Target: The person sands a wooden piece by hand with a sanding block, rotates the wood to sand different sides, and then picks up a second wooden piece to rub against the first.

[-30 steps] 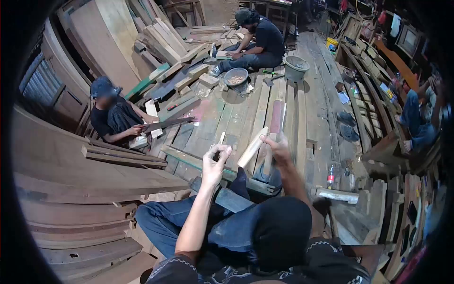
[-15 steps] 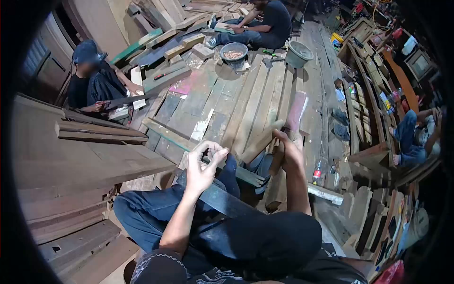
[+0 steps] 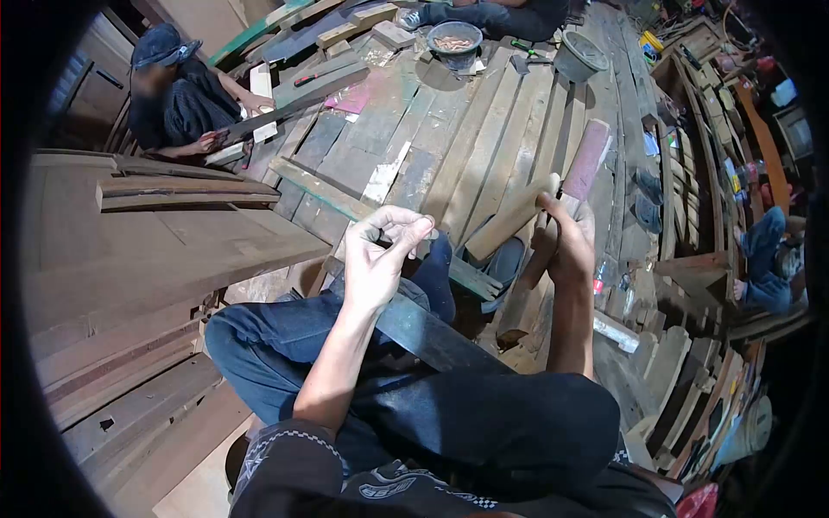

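My left hand (image 3: 376,255) is raised above my lap, thumb pressed to curled fingertips. A tiny dark bit seems to show at the fingertips, too small to name. To the right, my right hand (image 3: 572,237) is closed, its thumb at the upper end of a pale wooden piece (image 3: 511,220) with a rounded tip. From the same hand rises a pink strip with a pale edge (image 3: 589,160), which looks like sandpaper. A dark flat board (image 3: 436,338) lies across my lap below both hands.
A person (image 3: 177,112) at left handles a long dark board. Another person's legs (image 3: 492,19) show at the top, near a bucket of small pieces (image 3: 455,43) and a grey bucket (image 3: 581,56). Planks (image 3: 492,138) cover the floor. Stacked wood (image 3: 665,380) stands at right.
The view has tilted down and shifted left, so the surroundings sit higher and further right. Both hands keep nearly the same hold; the left fingertips have turned slightly to the right.
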A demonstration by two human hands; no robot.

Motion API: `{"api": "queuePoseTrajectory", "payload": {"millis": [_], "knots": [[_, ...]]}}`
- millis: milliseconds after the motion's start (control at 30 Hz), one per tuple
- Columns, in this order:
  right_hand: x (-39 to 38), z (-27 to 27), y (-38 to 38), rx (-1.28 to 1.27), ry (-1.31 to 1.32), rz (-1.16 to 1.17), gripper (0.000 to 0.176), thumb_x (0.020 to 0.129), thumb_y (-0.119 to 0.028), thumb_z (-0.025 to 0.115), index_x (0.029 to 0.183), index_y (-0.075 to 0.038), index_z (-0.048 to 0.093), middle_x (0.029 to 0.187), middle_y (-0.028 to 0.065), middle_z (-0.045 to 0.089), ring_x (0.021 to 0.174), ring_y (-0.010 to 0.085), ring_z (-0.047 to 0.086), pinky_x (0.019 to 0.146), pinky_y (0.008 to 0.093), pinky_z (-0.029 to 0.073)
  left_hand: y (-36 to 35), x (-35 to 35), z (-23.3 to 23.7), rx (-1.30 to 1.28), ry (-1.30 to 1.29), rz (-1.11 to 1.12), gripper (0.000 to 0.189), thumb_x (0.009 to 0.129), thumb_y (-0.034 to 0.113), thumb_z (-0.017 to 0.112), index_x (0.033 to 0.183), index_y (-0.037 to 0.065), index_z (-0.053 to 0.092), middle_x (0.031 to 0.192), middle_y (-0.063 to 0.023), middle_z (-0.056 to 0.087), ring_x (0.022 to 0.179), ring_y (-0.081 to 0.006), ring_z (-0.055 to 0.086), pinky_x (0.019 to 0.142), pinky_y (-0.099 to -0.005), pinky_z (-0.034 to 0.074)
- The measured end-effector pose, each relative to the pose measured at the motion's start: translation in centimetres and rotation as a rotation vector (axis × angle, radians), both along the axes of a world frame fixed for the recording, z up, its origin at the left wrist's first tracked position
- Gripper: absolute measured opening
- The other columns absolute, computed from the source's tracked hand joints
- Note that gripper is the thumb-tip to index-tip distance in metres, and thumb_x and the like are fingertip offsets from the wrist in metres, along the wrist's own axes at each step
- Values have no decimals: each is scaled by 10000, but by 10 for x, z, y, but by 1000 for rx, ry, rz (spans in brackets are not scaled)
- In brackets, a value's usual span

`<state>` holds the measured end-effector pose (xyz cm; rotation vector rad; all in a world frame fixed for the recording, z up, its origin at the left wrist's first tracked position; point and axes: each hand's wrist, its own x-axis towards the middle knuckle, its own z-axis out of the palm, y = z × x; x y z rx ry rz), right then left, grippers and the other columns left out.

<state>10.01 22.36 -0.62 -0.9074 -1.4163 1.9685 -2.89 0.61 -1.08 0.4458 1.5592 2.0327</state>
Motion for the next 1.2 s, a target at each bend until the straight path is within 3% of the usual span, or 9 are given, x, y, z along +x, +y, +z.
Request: {"api": "queuePoseTrajectory", "payload": {"millis": [233, 467, 700, 800, 1033, 1200], "knots": [[-1, 9, -3, 21, -33, -3, 284, 830, -140, 717, 1073, -70, 588, 840, 22, 614, 565, 110, 571, 434, 243, 461, -1, 13, 18, -92, 75, 63, 101, 848, 70, 733, 900, -12, 703, 768, -41, 698, 640, -53, 571, 596, -194, 428], [-2, 11, -5, 6, -23, -41, 294, 804, -146, 735, 1051, -89, 587, 836, 9, 601, 586, 101, 572, 445, 243, 466, 4, 27, 16, 73, -50, 53, 101, 841, 39, 724, 921, -20, 705, 785, -58, 701, 649, -56, 564, 621, -198, 443], [-4, 14, -7, 6, -53, -14, 228, 838, -179, 722, 988, -80, 583, 778, -7, 577, 570, 93, 552, 453, 246, 474, 4, 20, 9, 36, -81, 23, 120, 879, 69, 695, 928, -40, 683, 824, -98, 691, 682, -92, 563, 630, -221, 431], [-2, 9, -4, -12, -37, -8, 300, 800, -164, 753, 1042, -84, 596, 823, 13, 610, 561, 108, 571, 445, 243, 468, 6, 19, 3, 123, -166, 23, 119, 864, 70, 710, 930, -29, 713, 777, -74, 699, 628, -61, 525, 589, -208, 403], [-3, 8, -3, -12, -36, -7, 303, 792, -160, 760, 1029, -75, 591, 809, 24, 608, 524, 116, 564, 419, 247, 474, 6, 15, -3, 235, -340, -19, 145, 907, 53, 662, 1002, -56, 677, 830, -125, 708, 653, -92, 555, 609, -228, 423], [-2, 5, -1, -22, -25, 19, 305, 792, -164, 758, 1028, -75, 586, 809, 25, 608, 526, 113, 563, 418, 247, 478, 7, 15, 3, 239, -473, -68, 204, 938, 129, 655, 1030, -52, 656, 869, -117, 674, 681, -91, 555, 598, -207, 433]]}}
